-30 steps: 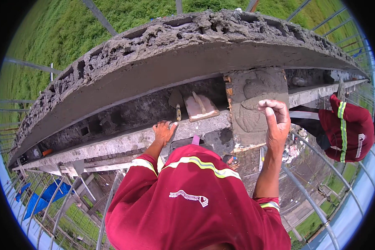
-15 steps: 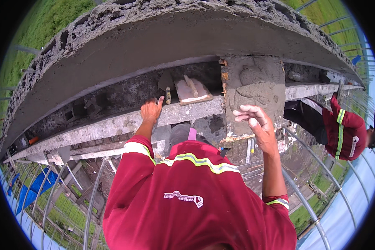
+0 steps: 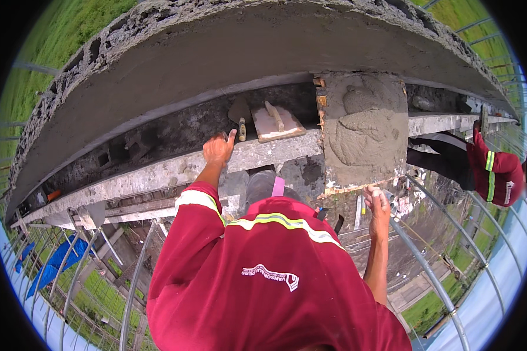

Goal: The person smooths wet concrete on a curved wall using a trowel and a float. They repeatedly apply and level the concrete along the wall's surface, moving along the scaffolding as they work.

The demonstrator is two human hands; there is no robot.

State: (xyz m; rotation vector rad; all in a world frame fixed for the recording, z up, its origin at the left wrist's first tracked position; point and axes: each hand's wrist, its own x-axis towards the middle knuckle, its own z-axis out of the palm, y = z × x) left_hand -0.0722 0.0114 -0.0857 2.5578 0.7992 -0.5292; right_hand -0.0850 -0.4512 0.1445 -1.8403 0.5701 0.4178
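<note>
Left hand (image 3: 218,149) on concrete ledge (image 3: 173,171), can't tell if gripping, beside trowel (image 3: 242,130); right hand (image 3: 377,200) loosely open, empty, near mortar (image 3: 366,126) on board (image 3: 321,101); could knock trowel by sliding left hand

Outdoor construction site; wet mortar (image 3: 366,131); trowel (image 3: 242,126); rough-topped concrete wall (image 3: 246,55); metal bars (image 3: 431,282)

The bare right hand (image 3: 379,205) has lowered from over the grey mortar-covered wooden board (image 3: 351,187) to beside its near edge; the bare left hand (image 3: 218,148) has drawn in its spread fingers.
</note>
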